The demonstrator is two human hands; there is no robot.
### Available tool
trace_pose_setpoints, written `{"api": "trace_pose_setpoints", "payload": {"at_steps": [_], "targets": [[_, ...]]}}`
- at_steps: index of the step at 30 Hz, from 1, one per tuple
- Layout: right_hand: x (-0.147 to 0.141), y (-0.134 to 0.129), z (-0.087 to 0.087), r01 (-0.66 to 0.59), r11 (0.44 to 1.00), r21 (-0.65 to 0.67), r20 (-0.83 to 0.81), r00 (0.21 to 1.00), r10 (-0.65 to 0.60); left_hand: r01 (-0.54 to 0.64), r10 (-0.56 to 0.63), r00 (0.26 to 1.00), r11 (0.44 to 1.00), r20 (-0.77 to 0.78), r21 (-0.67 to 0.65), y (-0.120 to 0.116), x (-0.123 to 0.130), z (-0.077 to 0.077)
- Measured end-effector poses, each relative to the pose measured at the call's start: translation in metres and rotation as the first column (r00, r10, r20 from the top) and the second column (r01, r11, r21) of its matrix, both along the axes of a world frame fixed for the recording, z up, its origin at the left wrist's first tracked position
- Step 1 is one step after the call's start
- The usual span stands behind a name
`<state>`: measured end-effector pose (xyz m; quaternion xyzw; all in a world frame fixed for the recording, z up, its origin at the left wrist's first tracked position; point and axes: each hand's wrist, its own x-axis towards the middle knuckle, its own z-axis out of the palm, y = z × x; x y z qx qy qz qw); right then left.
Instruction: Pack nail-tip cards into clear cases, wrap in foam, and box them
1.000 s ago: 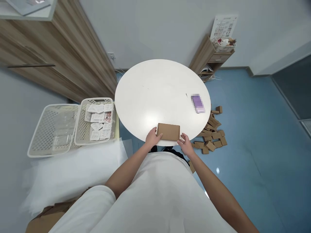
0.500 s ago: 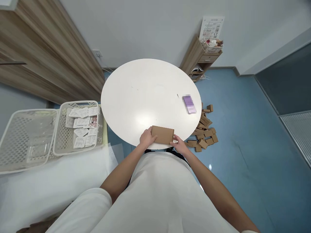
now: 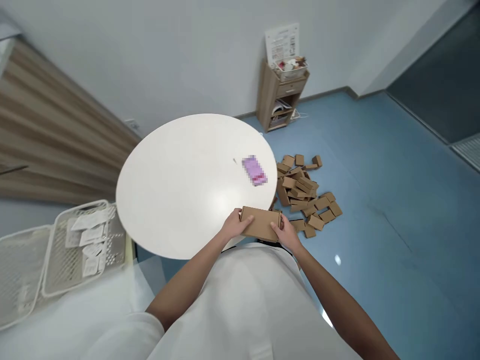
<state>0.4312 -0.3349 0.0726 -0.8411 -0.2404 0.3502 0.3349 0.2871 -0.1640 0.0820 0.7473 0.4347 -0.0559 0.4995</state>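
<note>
A flat brown cardboard box [image 3: 260, 223], closed, is held between my two hands at the near right edge of the round white table [image 3: 180, 185]. My left hand [image 3: 236, 223] grips its left end, thumb on top. At the right end my right hand [image 3: 285, 233] holds it the same way, thumb over the top face. A blurred purple item [image 3: 254, 170] lies on the table's right part, with a small dark mark beside it.
Many small brown boxes [image 3: 300, 187] are heaped on the blue floor right of the table. White baskets [image 3: 50, 260], one with white packets, stand at the left. A small wooden cabinet [image 3: 268, 95] is against the wall, and striped wooden panelling [image 3: 56, 130] rises at the left.
The view has turned to the right, bringing more of the floor pile into sight. Both hands have shifted right relative to the table with the box, and both thumbs now press on its top.
</note>
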Motion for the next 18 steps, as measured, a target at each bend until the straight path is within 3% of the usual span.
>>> {"api": "trace_pose_setpoints", "payload": {"at_steps": [6, 9, 13, 16, 18], "targets": [[0.072, -0.065, -0.005, 0.196, 0.980, -0.018, 0.048, 0.980, -0.195, 0.204, -0.204, 0.979, 0.977, 0.020, -0.061, -0.042, 0.113, -0.007], [0.114, -0.078, -0.005, 0.247, 0.968, -0.032, 0.080, 0.966, -0.244, 0.228, -0.224, 0.973, 0.971, 0.063, -0.065, -0.052, 0.168, -0.011], [0.173, -0.086, 0.003, 0.361, 0.932, 0.037, 0.174, 0.916, -0.361, 0.295, -0.255, 0.932, 0.946, 0.256, -0.133, -0.059, 0.239, -0.010], [0.200, -0.096, 0.006, 0.453, 0.888, 0.079, 0.251, 0.853, -0.458, 0.417, -0.331, 0.850, 0.898, 0.411, -0.138, -0.065, 0.279, -0.007], [0.203, -0.105, 0.002, 0.481, 0.873, 0.085, 0.273, 0.831, -0.484, 0.465, -0.377, 0.826, 0.876, 0.419, -0.127, -0.070, 0.290, -0.008]]}}
